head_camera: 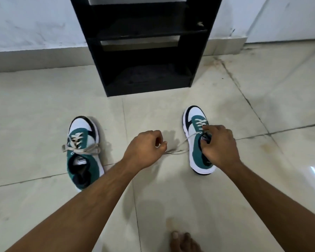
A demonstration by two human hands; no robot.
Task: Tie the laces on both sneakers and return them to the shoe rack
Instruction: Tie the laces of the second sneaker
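Observation:
Two green, white and black sneakers stand on the tiled floor. The left sneaker [83, 151] has its beige laces in a bow across the tongue. The right sneaker [196, 142] has a loose lace [182, 145] stretched out to its left. My left hand [145, 148] pinches the end of that lace, just left of the shoe. My right hand [219, 144] rests on top of the right sneaker's tongue and opening, fingers curled at the upper eyelets; what it grips there is hidden. The black shoe rack [145, 46] stands behind the shoes against the wall.
The rack's lower shelves look bare and dark. A white wall with a grey skirting runs behind the rack. Toes of a bare foot [184, 240] show at the bottom edge. Pale floor tiles with dark grout lines spread all around.

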